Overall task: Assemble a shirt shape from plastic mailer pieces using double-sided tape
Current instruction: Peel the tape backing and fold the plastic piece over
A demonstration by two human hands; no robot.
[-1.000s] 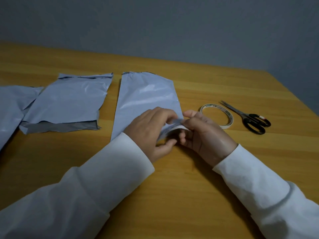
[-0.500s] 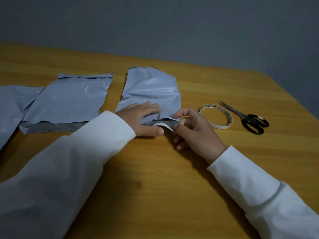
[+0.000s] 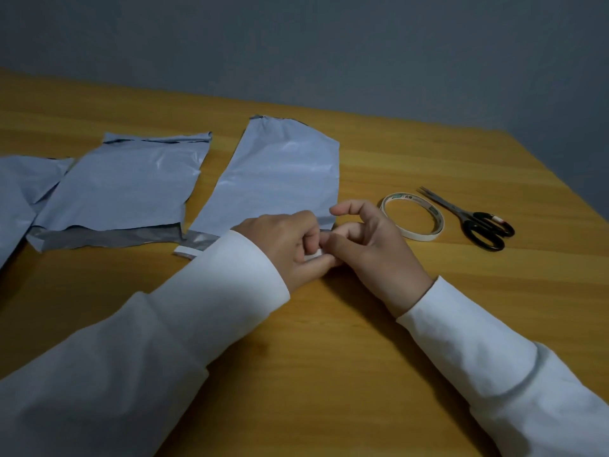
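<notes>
Now the white tape strip [image 3: 313, 255] along the near edge of the right mailer piece [image 3: 280, 179] is pinched by both the left hand [image 3: 283, 242] and the right hand [image 3: 372, 249], fingers curled, on the table [image 3: 329, 357]. The tape roll [image 3: 412, 216] is laid just beside the right hand.

1. Wooden table [image 3: 329, 374], honey-yellow, grain running crosswise; fills most of the view.
2. Far edge set against a plain grey-blue wall [image 3: 296, 44]; no marks on it.
3. Table's right corner visible at upper right; darker wall surface beyond.
4. Dim, even light; soft shadows on the tabletop.
</notes>
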